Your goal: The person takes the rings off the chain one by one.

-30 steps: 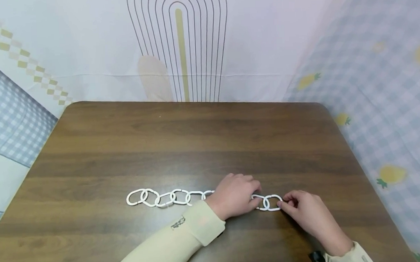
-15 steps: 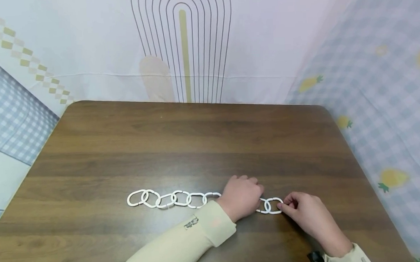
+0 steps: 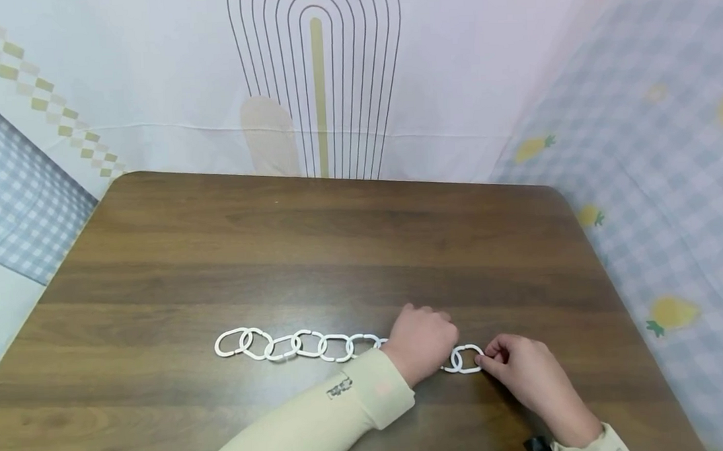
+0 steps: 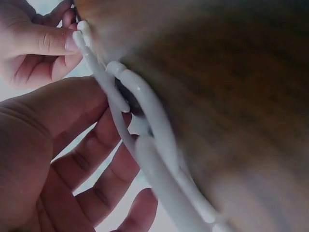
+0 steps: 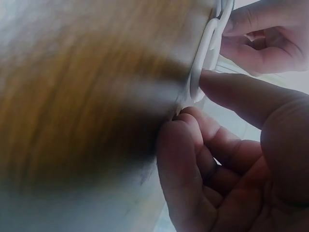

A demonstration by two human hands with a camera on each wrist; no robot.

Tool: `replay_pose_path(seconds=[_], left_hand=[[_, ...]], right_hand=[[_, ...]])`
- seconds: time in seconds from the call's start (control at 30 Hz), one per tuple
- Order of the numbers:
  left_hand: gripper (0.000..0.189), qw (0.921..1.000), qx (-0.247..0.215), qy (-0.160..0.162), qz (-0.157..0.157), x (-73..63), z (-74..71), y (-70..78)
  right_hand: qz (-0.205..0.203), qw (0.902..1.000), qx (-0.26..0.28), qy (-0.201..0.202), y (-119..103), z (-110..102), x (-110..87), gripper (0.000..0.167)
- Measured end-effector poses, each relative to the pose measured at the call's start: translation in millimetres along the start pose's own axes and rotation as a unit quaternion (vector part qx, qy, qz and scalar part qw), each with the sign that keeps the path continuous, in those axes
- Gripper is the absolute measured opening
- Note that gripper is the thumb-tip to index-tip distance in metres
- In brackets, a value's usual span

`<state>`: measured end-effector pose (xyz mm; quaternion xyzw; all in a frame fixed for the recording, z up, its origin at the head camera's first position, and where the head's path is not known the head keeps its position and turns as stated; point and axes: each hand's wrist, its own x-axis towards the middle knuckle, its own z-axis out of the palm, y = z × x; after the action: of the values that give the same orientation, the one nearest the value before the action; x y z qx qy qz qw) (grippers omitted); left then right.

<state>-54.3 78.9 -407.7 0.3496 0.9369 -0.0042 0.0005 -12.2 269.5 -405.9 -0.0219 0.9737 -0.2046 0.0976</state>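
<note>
A chain of white plastic links lies left to right across the wooden table, near its front half in the head view. My left hand is over the chain towards its right end and hides some links. In the left wrist view, the left thumb and forefinger pinch a link. At the right end of the chain, my right hand holds the last link. The right wrist view shows the right thumb pressed to that link's end, with the other fingers curled close below it.
The brown wooden table has rounded far corners. Behind it hangs a white patterned cloth. A blue checked cloth with yellow fruit hangs on the right, and another checked cloth on the left.
My left hand has moved right along the chain, closer to the right hand. More links now show to the left of it. The right hand stays at the end link.
</note>
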Motion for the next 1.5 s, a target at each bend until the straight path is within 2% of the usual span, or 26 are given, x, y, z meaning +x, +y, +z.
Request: replay_pose_path(seconds=[0.2, 0.3, 0.43, 0.53, 0.97, 1.13, 1.33, 1.5], left_hand=[[0.019, 0.9998, 0.004, -0.019, 0.003, 1.1, -1.1, 3.1], [0.019, 0.9999, 0.006, -0.015, 0.002, 0.5, -0.5, 2.2], [0.017, 0.9999, 0.010, 0.012, 0.001, -1.8, 1.6, 0.6], [0.014, 0.9993, 0.012, 0.034, 0.003, -4.2, 1.6, -0.1], [0.008, 0.9956, 0.021, 0.091, -0.001, -8.1, 0.6, -2.7], [0.013, 0.9927, -0.003, 0.118, -0.025, -10.6, 0.6, -6.3], [0.013, 0.9871, -0.058, 0.139, -0.054, -13.1, -4.0, -13.7], [0.006, 0.9824, -0.105, 0.138, -0.069, -15.8, -7.2, -19.4]], right_hand=[[-0.009, 0.9998, -0.009, 0.011, -2.5, 2.5, 0.3, 0.018], [-0.014, 0.9996, -0.020, 0.011, -4.7, 3.4, 2.1, 0.019], [-0.021, 0.9991, -0.033, 0.014, -6.7, 4.7, 4.1, 0.018], [-0.028, 0.9986, -0.032, 0.030, -6.7, 5.5, 4.3, 0.018], [-0.042, 0.9883, 0.012, 0.146, -10.2, 7.9, -2.0, 0.014], [-0.071, 0.9745, 0.027, 0.211, -13.5, 11.1, -3.3, 0.019], [-0.131, 0.9447, 0.027, 0.299, -16.8, 13.1, -4.5, 0.022], [-0.181, 0.9247, 0.017, 0.335, -20.1, 14.4, -5.5, 0.021]])
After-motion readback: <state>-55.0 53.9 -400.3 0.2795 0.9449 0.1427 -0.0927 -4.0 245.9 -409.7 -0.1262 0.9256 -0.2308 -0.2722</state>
